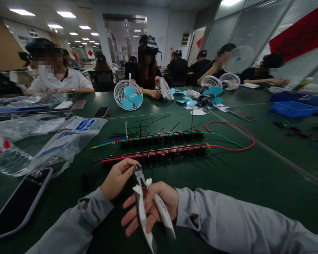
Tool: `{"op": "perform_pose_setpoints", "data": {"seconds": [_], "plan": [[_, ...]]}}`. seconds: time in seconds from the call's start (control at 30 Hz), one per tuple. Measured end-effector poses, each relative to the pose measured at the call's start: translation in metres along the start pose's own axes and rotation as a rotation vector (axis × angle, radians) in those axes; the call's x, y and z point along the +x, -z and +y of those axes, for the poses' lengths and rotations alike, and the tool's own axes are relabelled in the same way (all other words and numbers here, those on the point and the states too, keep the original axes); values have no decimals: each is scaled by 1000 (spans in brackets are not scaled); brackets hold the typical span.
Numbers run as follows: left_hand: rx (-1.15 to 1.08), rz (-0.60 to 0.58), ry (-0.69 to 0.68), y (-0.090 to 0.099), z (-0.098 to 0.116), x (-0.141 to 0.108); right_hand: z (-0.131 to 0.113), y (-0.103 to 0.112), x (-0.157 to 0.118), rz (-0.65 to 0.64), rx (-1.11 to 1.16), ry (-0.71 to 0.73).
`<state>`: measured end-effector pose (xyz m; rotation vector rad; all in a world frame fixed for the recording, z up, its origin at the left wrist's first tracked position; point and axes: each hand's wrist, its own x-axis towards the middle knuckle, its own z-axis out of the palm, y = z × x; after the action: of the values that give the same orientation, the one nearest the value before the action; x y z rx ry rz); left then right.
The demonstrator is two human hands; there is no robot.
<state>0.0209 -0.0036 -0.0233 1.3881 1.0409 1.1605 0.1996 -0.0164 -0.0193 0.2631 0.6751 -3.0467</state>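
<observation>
Diagonal cutters (141, 204) with white handles rest in my right hand (163, 197), handles spread, the other fingers extended beneath. Their jaws point away from me, beside the fingertips of my left hand (119, 178). My left thumb and forefinger are pinched together at the near edge of a black strip with a red wire (137, 155); what lies between them is hidden. Black cable-tie tails stick out along this strip. Parallel behind it lies a second strip with green and blue wires (159, 135), also bristling with tie tails.
A phone (19, 203) lies at left, near a water bottle (9, 158) and plastic bags (69, 137). A red cable (250, 137) loops at right. Across the green table are fan parts (128, 95), blue trays (294, 108) and several seated people.
</observation>
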Motion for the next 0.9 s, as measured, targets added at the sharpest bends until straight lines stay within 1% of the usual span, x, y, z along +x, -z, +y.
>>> {"op": "perform_pose_setpoints", "data": {"seconds": [0.2, 0.43, 0.6, 0.77, 0.9], "plan": [[-1, -19, -8, 1, 0, 0, 1, 0, 0, -17, 4, 14], [-5, -16, -11, 0, 0, -1, 2, 2, 1, 3, 1, 11], [21, -5, -6, 0, 3, -1, 0, 2, 1, 60, -29, -18], [28, -12, -14, 1, 3, -1, -1, 0, 0, 136, -45, -7], [31, -5, -22, 1, 2, -1, -1, -3, -2, 148, -22, -31]]}}
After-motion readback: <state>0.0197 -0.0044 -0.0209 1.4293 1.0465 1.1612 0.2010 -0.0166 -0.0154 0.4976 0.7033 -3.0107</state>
